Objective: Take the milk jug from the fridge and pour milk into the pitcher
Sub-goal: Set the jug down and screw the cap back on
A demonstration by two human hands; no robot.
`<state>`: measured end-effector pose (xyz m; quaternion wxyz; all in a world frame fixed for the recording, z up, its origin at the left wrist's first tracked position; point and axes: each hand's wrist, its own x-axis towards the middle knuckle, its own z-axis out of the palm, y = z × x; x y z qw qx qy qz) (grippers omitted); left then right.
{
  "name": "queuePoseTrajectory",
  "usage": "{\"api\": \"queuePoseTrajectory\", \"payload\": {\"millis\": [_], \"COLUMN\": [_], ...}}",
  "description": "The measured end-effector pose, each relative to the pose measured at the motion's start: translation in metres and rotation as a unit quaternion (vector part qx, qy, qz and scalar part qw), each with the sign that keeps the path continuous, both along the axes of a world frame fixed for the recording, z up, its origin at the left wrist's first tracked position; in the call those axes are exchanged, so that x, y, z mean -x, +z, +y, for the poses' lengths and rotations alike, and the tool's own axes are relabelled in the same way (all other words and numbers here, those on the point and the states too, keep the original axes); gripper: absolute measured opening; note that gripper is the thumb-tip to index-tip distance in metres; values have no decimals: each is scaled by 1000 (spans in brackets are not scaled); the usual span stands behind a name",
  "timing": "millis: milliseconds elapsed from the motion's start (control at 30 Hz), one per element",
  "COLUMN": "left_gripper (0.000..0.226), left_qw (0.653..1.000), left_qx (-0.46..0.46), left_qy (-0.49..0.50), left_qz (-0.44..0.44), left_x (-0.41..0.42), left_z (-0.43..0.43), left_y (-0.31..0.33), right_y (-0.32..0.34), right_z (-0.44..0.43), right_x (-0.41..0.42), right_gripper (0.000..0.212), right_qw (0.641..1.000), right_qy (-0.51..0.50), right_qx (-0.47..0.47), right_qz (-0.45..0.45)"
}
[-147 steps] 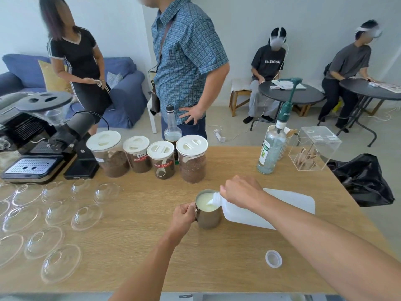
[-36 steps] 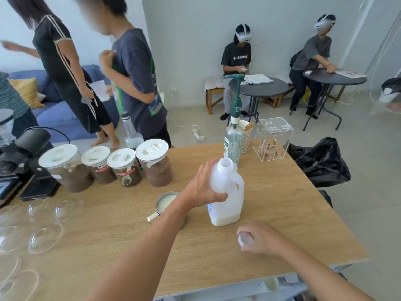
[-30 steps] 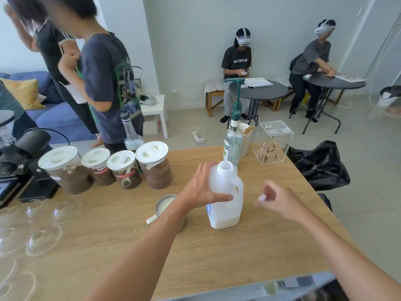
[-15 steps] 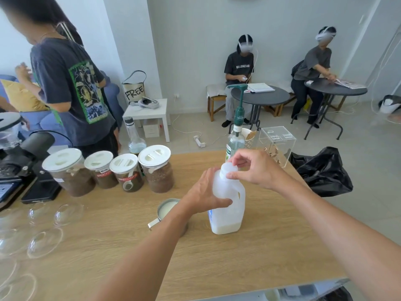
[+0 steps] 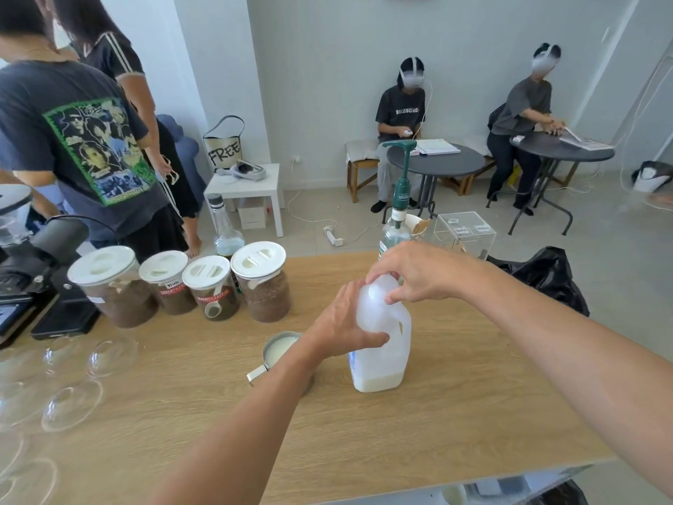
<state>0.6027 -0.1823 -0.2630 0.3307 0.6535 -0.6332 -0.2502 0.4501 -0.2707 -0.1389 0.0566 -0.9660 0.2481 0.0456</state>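
The milk jug (image 5: 382, 344) stands upright on the tabletop (image 5: 455, 406), which serves as the landmark here. Only a shallow layer of milk shows at its base. The left hand (image 5: 344, 328) wraps the jug's body from the near-left side, its grip closed on the plastic, evidently to brace the jug against turning. The right hand (image 5: 415, 273) sits over the neck, its grip pinched around the white cap (image 5: 377, 291); this reads as capping. Whether the cap is fully seated cannot be told.

The pitcher (image 5: 280, 353) rests just left of the jug, partly behind the left wrist, apart from the jug. Milk is visible inside, near the rim, so the pour is judged complete.

Four lidded jars (image 5: 215, 286) stand in a row beyond the pitcher; a pump bottle (image 5: 397, 216) stands behind the jug. Clear glass bowls (image 5: 73, 402) lie upturned at the tabletop's left end.

Risk: a loosely threaded cap could leak if the jug is tipped.
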Motion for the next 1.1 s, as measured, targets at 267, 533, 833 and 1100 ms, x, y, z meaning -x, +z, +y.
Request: {"api": "queuePoseTrajectory", "payload": {"millis": [267, 533, 833, 1100], "left_gripper": [89, 91, 95, 96], "left_qw": [1000, 1000, 1000, 1000], "left_qx": [-12, -19, -8, -22], "left_qy": [-8, -8, -13, -7], "left_qz": [0, 6, 9, 7], "left_x": [-2, -3, -4, -3], "left_z": [-1, -2, -4, -1], "left_y": [-1, -3, -7, -6], "right_y": [14, 17, 4, -8], "right_z": [7, 8, 2, 8], "right_x": [-22, -27, -14, -23], "right_gripper": [47, 51, 44, 47], "right_qw": [993, 994, 996, 993], "right_qy": [29, 3, 57, -28], "right_qx": [28, 44, 31, 100], "right_qz": [112, 103, 68, 55]}}
